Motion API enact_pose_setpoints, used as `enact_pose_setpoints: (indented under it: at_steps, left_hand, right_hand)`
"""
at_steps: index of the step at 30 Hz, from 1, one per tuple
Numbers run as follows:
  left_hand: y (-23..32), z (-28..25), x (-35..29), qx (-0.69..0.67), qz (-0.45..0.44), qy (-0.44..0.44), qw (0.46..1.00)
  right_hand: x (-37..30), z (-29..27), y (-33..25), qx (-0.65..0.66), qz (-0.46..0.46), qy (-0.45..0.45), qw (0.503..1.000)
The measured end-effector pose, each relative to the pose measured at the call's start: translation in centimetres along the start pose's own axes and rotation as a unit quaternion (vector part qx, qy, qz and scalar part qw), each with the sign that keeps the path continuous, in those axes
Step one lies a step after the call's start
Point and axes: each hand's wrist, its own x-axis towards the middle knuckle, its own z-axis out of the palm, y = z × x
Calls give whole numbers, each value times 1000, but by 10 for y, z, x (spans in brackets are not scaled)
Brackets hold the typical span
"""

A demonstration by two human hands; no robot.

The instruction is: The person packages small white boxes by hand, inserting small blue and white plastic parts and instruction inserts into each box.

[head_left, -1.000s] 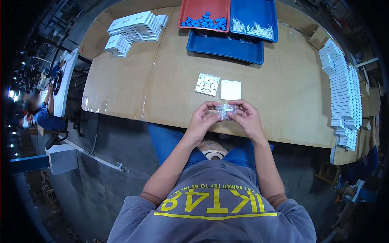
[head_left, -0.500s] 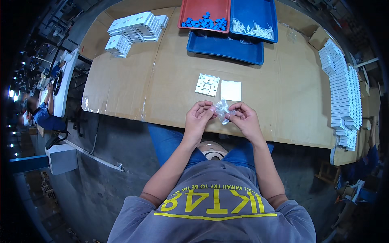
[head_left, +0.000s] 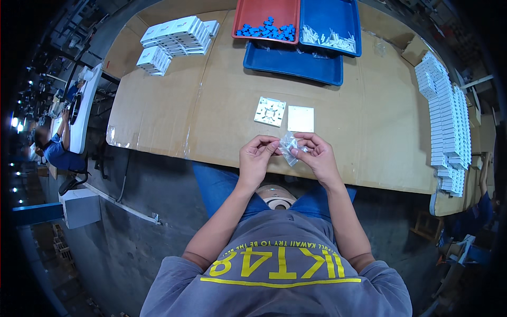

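Between my two hands is a small clear plastic bag (head_left: 288,149) with pale contents too small to make out. My left hand (head_left: 257,158) pinches the bag's left edge between thumb and fingers. The fingers of my right hand (head_left: 318,156) are closed on its right side. Just beyond the hands, two square white plates lie side by side on the cardboard. One is a plate with a moulded pattern and slots (head_left: 270,111); to its right is a plain flat plate (head_left: 301,119).
At the back stand a red tray (head_left: 266,16) of small blue parts, a blue tray (head_left: 330,24) of white pegs and a lower blue tray (head_left: 293,63). White stacked units sit at the far left (head_left: 177,34) and right (head_left: 446,121). A co-worker (head_left: 63,148) sits at left.
The bag has tilted and shifted slightly between my fingers. My right hand has curled a little further over it, while the plates and trays stay put.
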Motion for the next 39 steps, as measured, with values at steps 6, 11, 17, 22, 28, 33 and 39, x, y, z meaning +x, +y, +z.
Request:
enact_pose_setpoints:
  at_steps: [6, 11, 17, 22, 28, 33, 39]
  left_hand:
    - [4, 5, 1, -11, 21, 30, 999]
    - [6, 1, 0, -15, 19, 35, 999]
    - [4, -1, 3, -10, -24, 20, 999]
    - [0, -2, 1, -27, -1, 25, 999]
    - [2, 2, 1, -45, -37, 24, 998]
    - [3, 0, 0, -53, -7, 19, 998]
    - [10, 0, -1, -68, -65, 9, 996]
  right_hand:
    - [1, 1, 5, 43, -7, -26, 999]
    - [1, 6, 7, 58, 7, -32, 998]
    - [0, 15, 5, 48, 11, -34, 998]
    - [3, 16, 13, 54, 6, 16, 998]
    - [3, 25, 20, 49, -14, 49, 997]
    - [2, 26, 18, 54, -22, 59, 997]
    - [2, 23, 13, 140, 34, 63, 988]
